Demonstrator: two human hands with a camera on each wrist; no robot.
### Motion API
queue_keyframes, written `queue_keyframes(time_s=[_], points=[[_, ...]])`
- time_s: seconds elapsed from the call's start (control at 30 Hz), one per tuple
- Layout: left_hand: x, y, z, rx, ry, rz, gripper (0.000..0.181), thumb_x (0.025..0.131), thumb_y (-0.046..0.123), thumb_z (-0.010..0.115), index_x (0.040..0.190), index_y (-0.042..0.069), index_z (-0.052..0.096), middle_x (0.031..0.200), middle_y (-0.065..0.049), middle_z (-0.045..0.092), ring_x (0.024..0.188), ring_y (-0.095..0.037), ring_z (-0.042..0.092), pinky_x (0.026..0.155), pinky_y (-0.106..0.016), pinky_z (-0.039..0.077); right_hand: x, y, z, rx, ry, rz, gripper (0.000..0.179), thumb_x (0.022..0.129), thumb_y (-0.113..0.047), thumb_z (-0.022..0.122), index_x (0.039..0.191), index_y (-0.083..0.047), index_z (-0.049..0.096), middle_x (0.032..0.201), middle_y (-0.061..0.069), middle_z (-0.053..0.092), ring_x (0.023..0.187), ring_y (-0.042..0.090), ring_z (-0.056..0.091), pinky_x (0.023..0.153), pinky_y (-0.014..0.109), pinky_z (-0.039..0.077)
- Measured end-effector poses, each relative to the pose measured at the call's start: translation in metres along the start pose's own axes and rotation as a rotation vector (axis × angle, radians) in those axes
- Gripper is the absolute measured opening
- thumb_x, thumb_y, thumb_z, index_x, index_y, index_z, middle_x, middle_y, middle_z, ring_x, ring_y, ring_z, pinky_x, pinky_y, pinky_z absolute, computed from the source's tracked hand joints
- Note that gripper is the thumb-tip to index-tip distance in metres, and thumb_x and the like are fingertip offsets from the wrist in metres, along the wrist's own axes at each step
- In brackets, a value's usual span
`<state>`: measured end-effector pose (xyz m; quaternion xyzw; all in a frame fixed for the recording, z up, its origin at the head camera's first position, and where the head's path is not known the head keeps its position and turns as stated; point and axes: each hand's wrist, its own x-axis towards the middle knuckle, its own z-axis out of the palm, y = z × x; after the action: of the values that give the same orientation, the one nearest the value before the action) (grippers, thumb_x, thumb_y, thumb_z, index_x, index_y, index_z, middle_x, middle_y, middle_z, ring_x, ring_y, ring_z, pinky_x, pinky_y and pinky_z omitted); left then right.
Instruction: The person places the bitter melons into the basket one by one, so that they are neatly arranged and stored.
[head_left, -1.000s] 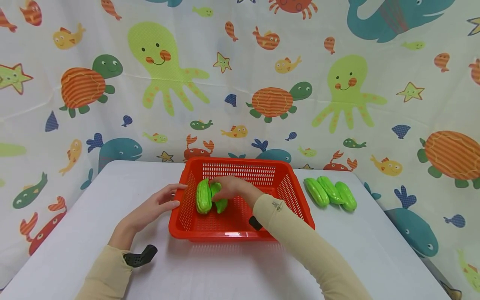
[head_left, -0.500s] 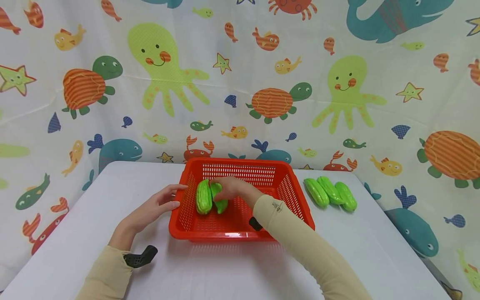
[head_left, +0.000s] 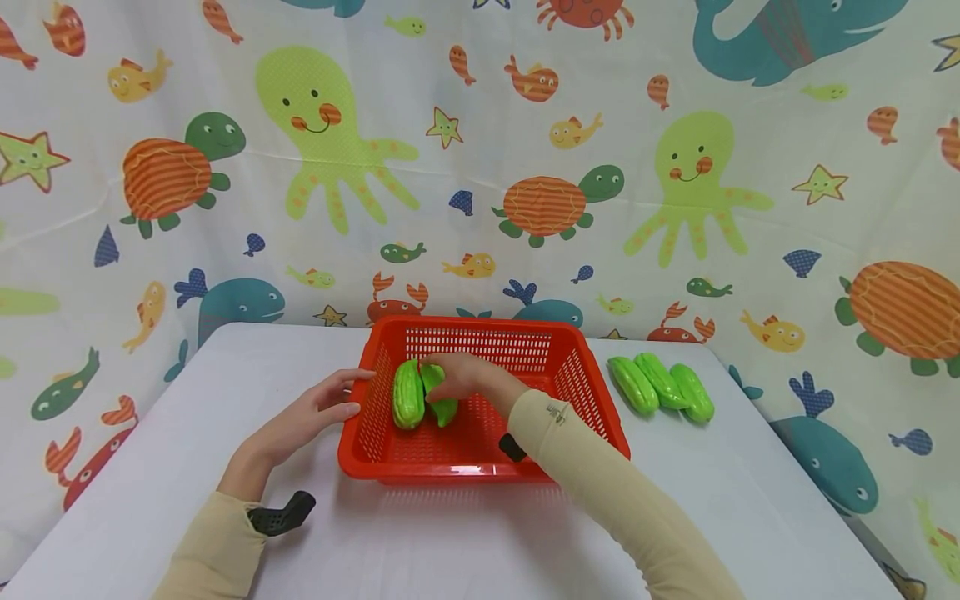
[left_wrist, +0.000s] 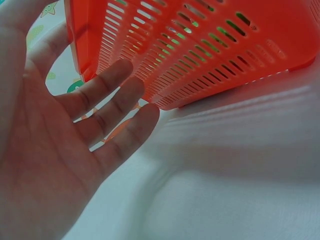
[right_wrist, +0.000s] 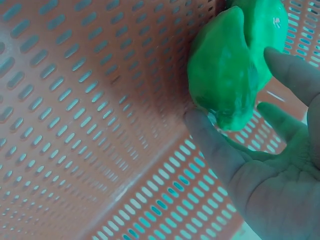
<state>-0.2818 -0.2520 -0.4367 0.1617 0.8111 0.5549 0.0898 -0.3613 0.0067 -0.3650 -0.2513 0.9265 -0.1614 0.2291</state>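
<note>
Inside the red plastic basket [head_left: 465,471], near its left wall, lie two glossy green, ridged bitter melons. The left bitter melon [head_left: 408,396] is in plain sight. My right hand [head_left: 457,375] reaches over the other bitter melon [head_left: 444,412], thumb and fingers around it, hiding part of it. In the right wrist view, fingers curve about the two melons, a fingertip [right_wrist: 197,120] right at one pointed end. My left hand [head_left: 311,411] rests its loosely straight fingertips at the basket's left rim; the left wrist view shows its spread fingers [left_wrist: 132,125] beside the slotted wall.
On the white table [head_left: 247,375], right of the basket, several more bitter melons [head_left: 663,386] lie side by side. Behind the table hangs a curtain [head_left: 465,125] printed with sea animals. The right forearm [head_left: 607,483] crosses the basket's front right rim.
Almost nothing differs. The right hand and the bitter melon under it have shifted very slightly to the right; the left hand stays at the rim.
</note>
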Motion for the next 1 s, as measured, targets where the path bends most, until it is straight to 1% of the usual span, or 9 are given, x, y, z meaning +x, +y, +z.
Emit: queue_keyframes(time_s=[0.1,0.2,0.33,0.43,0.53,0.63,0.73,0.93,1.0], points=[[-0.001,0.0,0.0,0.004,0.002,-0.004,0.057,0.095,0.035,0.06,0.146,0.021,0.039,0.143,-0.015,0.043,0.13,-0.038,0.042,0.098,-0.056,0.045,-0.002,0.0,-0.001,0.009,0.004,0.002,0.064,0.092,-0.025,0.069,0.149,-0.019,0.041,0.147,0.008,0.046,0.132,0.025,0.044,0.11,0.045,0.036],[-0.001,0.0,0.0,0.004,0.001,-0.009,0.057,0.095,0.035,0.06,0.147,0.021,0.039,0.143,-0.015,0.043,0.13,-0.039,0.041,0.098,-0.057,0.045,-0.005,0.0,-0.005,-0.008,0.016,-0.011,0.065,0.092,-0.026,0.069,0.15,-0.019,0.04,0.147,0.006,0.046,0.132,0.024,0.044,0.11,0.043,0.037],[-0.002,0.0,0.001,0.006,0.004,-0.008,0.057,0.096,0.035,0.06,0.147,0.021,0.039,0.144,-0.016,0.043,0.131,-0.039,0.041,0.098,-0.058,0.045,-0.01,-0.001,-0.013,-0.007,0.039,-0.037,0.067,0.092,-0.028,0.068,0.151,-0.018,0.037,0.15,0.005,0.043,0.135,0.024,0.041,0.112,0.042,0.034],[-0.002,0.0,0.001,0.0,0.003,-0.003,0.054,0.096,0.033,0.059,0.146,0.021,0.04,0.143,-0.016,0.044,0.131,-0.04,0.041,0.098,-0.059,0.044,-0.016,-0.002,-0.02,0.024,0.066,-0.043,0.067,0.093,-0.029,0.067,0.152,-0.018,0.036,0.153,0.005,0.039,0.139,0.025,0.036,0.114,0.044,0.031],[-0.001,0.0,0.001,-0.01,-0.001,0.002,0.052,0.097,0.032,0.058,0.145,0.021,0.041,0.142,-0.017,0.044,0.13,-0.04,0.041,0.098,-0.059,0.044,-0.023,-0.001,-0.027,0.054,0.098,-0.044,0.068,0.092,-0.031,0.067,0.152,-0.019,0.036,0.154,0.005,0.038,0.14,0.026,0.034,0.113,0.046,0.031],[0.0,0.0,0.001,-0.013,-0.006,0.003,0.052,0.097,0.031,0.058,0.145,0.021,0.041,0.142,-0.018,0.044,0.13,-0.04,0.04,0.097,-0.058,0.044,-0.031,0.002,-0.033,0.078,0.124,-0.05,0.068,0.092,-0.033,0.068,0.151,-0.02,0.037,0.154,0.003,0.038,0.139,0.025,0.036,0.111,0.046,0.034],[0.001,0.001,0.001,-0.013,-0.006,0.001,0.053,0.097,0.032,0.058,0.145,0.021,0.04,0.143,-0.018,0.043,0.13,-0.04,0.04,0.097,-0.057,0.045,-0.039,0.005,-0.039,0.095,0.148,-0.057,0.067,0.092,-0.033,0.068,0.15,-0.019,0.039,0.153,0.002,0.039,0.138,0.024,0.037,0.111,0.044,0.035],[0.002,0.002,0.001,-0.017,-0.005,0.006,0.053,0.097,0.031,0.058,0.146,0.02,0.04,0.143,-0.018,0.042,0.131,-0.04,0.039,0.097,-0.058,0.044,-0.052,0.01,-0.048,0.154,0.193,-0.063,0.067,0.092,-0.034,0.068,0.149,-0.014,0.04,0.151,0.006,0.041,0.139,0.026,0.037,0.111,0.046,0.035],[0.002,0.001,0.001,-0.018,-0.003,0.004,0.053,0.097,0.032,0.058,0.146,0.021,0.04,0.144,-0.018,0.042,0.131,-0.04,0.039,0.098,-0.059,0.044,-0.056,0.011,-0.05,0.177,0.215,-0.07,0.065,0.091,-0.032,0.069,0.148,-0.014,0.042,0.147,0.006,0.046,0.135,0.026,0.041,0.108,0.045,0.038]])
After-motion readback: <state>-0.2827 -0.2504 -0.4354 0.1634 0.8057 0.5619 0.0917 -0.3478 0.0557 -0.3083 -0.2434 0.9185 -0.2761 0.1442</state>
